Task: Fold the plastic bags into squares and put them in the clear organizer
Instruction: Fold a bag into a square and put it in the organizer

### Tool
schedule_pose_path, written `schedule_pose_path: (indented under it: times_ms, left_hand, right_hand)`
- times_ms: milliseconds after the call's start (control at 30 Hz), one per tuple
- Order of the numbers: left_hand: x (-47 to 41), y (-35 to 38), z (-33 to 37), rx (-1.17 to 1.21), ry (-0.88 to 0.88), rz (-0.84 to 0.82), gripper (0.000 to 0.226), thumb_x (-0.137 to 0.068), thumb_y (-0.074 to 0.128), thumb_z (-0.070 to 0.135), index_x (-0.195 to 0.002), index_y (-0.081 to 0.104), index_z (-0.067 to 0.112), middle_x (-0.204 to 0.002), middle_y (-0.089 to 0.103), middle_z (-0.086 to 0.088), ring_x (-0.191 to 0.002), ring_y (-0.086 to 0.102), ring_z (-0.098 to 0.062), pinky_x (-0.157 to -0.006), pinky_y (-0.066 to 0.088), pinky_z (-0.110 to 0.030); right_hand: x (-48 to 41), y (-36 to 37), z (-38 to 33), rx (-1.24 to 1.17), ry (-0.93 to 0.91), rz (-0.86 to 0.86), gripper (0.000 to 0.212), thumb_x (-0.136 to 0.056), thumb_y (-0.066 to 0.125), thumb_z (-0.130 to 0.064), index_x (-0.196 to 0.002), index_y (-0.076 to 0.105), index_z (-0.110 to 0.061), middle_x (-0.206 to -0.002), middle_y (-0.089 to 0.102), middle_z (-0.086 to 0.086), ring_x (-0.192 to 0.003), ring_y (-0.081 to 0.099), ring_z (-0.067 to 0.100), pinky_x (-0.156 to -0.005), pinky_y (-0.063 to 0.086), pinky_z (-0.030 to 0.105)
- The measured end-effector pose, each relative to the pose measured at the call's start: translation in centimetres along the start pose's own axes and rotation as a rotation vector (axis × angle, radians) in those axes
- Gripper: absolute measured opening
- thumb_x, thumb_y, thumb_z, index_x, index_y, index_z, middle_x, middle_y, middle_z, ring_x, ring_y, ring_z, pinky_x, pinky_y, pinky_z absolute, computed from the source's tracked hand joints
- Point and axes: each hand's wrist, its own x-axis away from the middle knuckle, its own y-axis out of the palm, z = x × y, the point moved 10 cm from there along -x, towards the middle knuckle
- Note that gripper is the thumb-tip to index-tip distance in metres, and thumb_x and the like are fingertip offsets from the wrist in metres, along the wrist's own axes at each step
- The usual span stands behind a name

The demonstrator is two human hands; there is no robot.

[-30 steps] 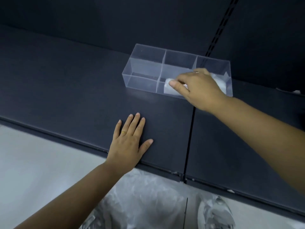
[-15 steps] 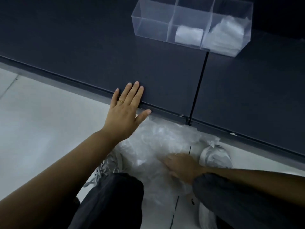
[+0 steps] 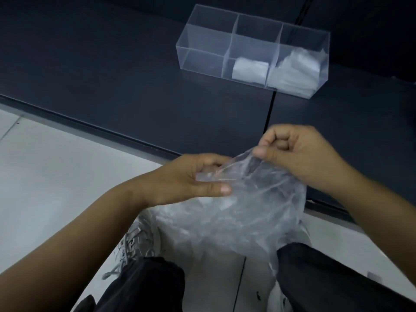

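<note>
Below the dark shelf bearing a clear three-compartment plastic organizer, left hand and right hand pinch a crumpled transparent plastic bag over grey sneakers.

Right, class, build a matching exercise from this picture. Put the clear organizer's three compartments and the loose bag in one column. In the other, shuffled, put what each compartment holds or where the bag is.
Column A
1. left compartment
2. middle compartment
3. right compartment
4. loose bag

Column B
a. a stack of folded bags
b. pinched by the left hand and right hand
c. nothing inside
d. one folded square

Pairs: 1-c, 2-d, 3-a, 4-b
</note>
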Motion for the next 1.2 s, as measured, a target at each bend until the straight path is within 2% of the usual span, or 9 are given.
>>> schedule_pose_path:
  times_ms: [100, 233, 400, 500, 633, 767, 833, 1000, 1200]
  left_hand:
    - [-1.3, -2.2, 0.8, 0.105, 0.021, 0.248, 0.013, -0.082, 0.07, 0.03, -0.083, 0.075, 0.018, -0.077, 0.074, 0.003, -0.069, 0.067, -0.005, -0.063, 0.05, -0.015]
    - [-2.5, -6.2, -0.5, 0.128, -0.012, 0.58, 0.016, -0.089, 0.066, 0.027, -0.083, 0.074, 0.015, -0.078, 0.071, -0.011, -0.065, 0.064, -0.008, -0.06, 0.051, -0.018]
    - [-2.5, -8.4, -0.7, -0.173, -0.028, 0.817, 0.046, -0.091, 0.055, 0.043, -0.131, 0.049, 0.021, -0.12, 0.055, 0.008, -0.109, 0.055, -0.009, -0.089, 0.044, -0.02]
    - [-0.6, -8.7, 2.1, -0.239, 0.168, 0.956, 0.063, -0.088, 0.033, 0.07, -0.136, 0.042, 0.031, -0.128, 0.041, 0.021, -0.121, 0.041, 0.0, -0.092, 0.03, -0.01]
    - [-2.6, -7.2, 2.6, -0.315, 0.143, 0.769, 0.075, -0.07, 0.047, 0.083, -0.134, 0.033, 0.046, -0.125, 0.038, 0.03, -0.111, 0.039, 0.013, -0.086, 0.031, -0.009]
    - [-4.5, -5.9, 1.4, -0.412, 0.033, 0.645, 0.073, -0.071, 0.08, 0.04, -0.13, 0.038, 0.049, -0.108, 0.042, 0.032, -0.093, 0.045, 0.021, -0.071, 0.038, 0.0]
    - [-3.7, -7.0, 1.3, -0.344, 0.043, 0.726, 0.038, -0.078, 0.077, 0.024, -0.108, 0.061, 0.039, -0.09, 0.06, 0.028, -0.08, 0.055, 0.018, -0.071, 0.044, -0.001]
    - [-2.2, -7.5, 0.7, 0.211, 0.049, 0.696, 0.028, -0.077, 0.069, 0.042, -0.064, 0.062, 0.018, -0.063, 0.059, -0.012, -0.059, 0.054, -0.022, -0.057, 0.046, -0.03]
    - [-2.0, -5.3, 0.2, 0.345, 0.03, 0.586, 0.056, -0.069, 0.07, 0.05, -0.071, 0.051, -0.002, -0.069, 0.053, -0.016, -0.063, 0.049, -0.026, -0.06, 0.043, -0.037]
  right_hand:
    - [-1.2, -5.6, 1.0, 0.178, 0.008, 0.231, 0.027, -0.073, 0.074, -0.043, -0.076, 0.065, -0.017, -0.066, 0.059, 0.013, -0.058, 0.049, 0.012, -0.059, 0.043, 0.025]
    - [1.0, -11.5, 0.0, 0.47, -0.097, 0.617, 0.024, -0.082, 0.07, -0.038, -0.099, 0.059, -0.026, -0.1, 0.048, -0.006, -0.085, 0.052, 0.007, -0.079, 0.042, 0.011]
    - [1.1, -2.7, 3.1, 0.535, -0.061, 0.109, 0.069, -0.069, 0.071, -0.062, -0.129, 0.042, -0.042, -0.124, 0.039, -0.02, -0.119, 0.039, 0.001, -0.107, 0.031, 0.033]
    - [0.5, -3.6, 5.4, 0.429, 0.032, 0.231, 0.079, -0.07, 0.082, -0.036, -0.136, 0.039, -0.035, -0.122, 0.043, -0.015, -0.112, 0.044, 0.001, -0.106, 0.035, 0.04]
    - [-1.4, -5.0, 5.5, 0.444, 0.003, 0.347, 0.068, -0.073, 0.082, -0.023, -0.132, 0.05, -0.025, -0.108, 0.046, -0.008, -0.1, 0.049, 0.01, -0.098, 0.042, 0.042]
    - [-3.3, -4.2, 5.1, 0.34, -0.049, 0.318, 0.015, -0.082, 0.074, -0.011, -0.096, 0.071, -0.014, -0.095, 0.052, -0.003, -0.092, 0.053, 0.013, -0.087, 0.043, 0.026]
    - [-3.6, -4.6, 4.8, 0.192, -0.052, 0.321, 0.003, -0.085, 0.07, -0.007, -0.085, 0.07, -0.01, -0.095, 0.058, 0.0, -0.09, 0.056, 0.01, -0.082, 0.041, 0.016]
    - [-2.4, -7.4, 4.1, -0.442, -0.016, 0.404, 0.012, -0.097, 0.051, -0.009, -0.092, 0.06, -0.003, -0.09, 0.066, 0.004, -0.084, 0.061, 0.015, -0.081, 0.05, 0.023]
    - [-0.1, -10.2, 2.4, -0.217, 0.02, 0.668, 0.019, -0.094, 0.06, -0.026, -0.079, 0.057, -0.014, -0.06, 0.051, 0.003, -0.056, 0.044, 0.019, -0.052, 0.041, 0.029]
